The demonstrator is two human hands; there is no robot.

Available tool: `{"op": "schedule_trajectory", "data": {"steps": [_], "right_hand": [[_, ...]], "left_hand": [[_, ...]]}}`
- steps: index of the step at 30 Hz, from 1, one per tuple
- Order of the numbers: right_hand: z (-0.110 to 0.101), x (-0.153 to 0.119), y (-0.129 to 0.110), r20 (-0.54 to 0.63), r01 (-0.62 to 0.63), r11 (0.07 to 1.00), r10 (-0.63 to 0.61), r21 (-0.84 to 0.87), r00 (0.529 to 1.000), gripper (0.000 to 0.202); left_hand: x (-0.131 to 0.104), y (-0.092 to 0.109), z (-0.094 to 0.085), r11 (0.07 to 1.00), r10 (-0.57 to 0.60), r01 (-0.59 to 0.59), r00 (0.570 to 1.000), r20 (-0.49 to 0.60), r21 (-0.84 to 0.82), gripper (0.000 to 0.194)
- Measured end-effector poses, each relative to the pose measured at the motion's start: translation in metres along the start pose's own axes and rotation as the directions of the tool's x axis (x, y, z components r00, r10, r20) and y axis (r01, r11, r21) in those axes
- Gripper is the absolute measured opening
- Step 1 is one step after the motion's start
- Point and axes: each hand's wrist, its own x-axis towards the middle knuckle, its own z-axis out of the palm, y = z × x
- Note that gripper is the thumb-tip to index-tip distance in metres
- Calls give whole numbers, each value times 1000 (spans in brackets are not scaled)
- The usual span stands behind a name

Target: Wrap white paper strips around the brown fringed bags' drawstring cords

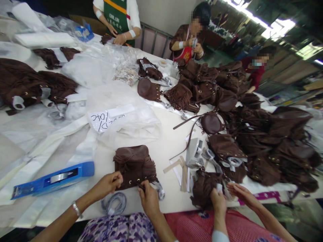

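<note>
A dark brown fringed bag (133, 164) with metal eyelets along its lower edge lies flat on the table in front of me. My right hand (148, 196) pinches the bag at its eyelet edge, where a dark strap or cord seems to run. At the bag's left side, my left hand (112, 184) is closed with curled fingers; whatever may be in them is hidden. Just below the bag, a coil of clear grey wrapping (114, 203) rests on the table by my lap. Some clear wrapped material (160, 191) sticks out at the bag's lower right corner.
A blue tape dispenser (54, 178) lies to the left, a grey one (194, 153) to the right. Plastic bags (121, 117) cover the middle. Brown bags (264, 141) pile up on the right. Beside me, a co-worker's hands (219, 200) handle another brown bag (204, 188). Several people stand across.
</note>
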Motion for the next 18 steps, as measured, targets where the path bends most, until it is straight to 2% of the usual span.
{"op": "schedule_trajectory", "data": {"steps": [2,4,5,6,7,8,9,12,15,16,18], "right_hand": [[0,-4,1,-11,4,998,-3,69,1000,15],[2,-7,2,-17,6,993,-4,122,1000,18],[2,-9,2,-19,13,990,-10,141,1000,19],[3,-10,2,-23,24,988,-21,154,1000,21],[3,-11,2,-30,37,986,-33,163,999,22],[3,-11,0,-38,53,985,-47,166,998,24],[2,-11,-1,-40,72,985,-66,160,997,26],[-1,-12,-6,8,162,983,-163,89,987,39],[-4,-16,-2,89,298,952,-303,68,949,48],[-4,-18,2,92,320,941,-330,109,939,49],[-5,-23,12,49,265,936,-284,232,958,45]], "left_hand": [[-18,-15,-11,997,-38,45,994,-98,64,22],[-33,-21,-12,990,-43,75,968,-249,121,19],[-37,-19,-8,992,-58,88,956,-288,94,21],[-39,-14,0,993,-112,115,953,-282,-6,25],[-39,-6,11,976,-185,153,957,-224,-152,31],[-37,3,23,917,-278,227,954,-116,-329,39],[-33,12,36,799,-368,325,930,16,-506,45],[-15,32,69,547,-391,429,890,234,-719,59],[3,36,88,286,-340,391,895,289,-875,47],[7,35,91,236,-337,371,898,282,-898,42],[13,32,95,220,-347,352,900,265,-910,36]]}}
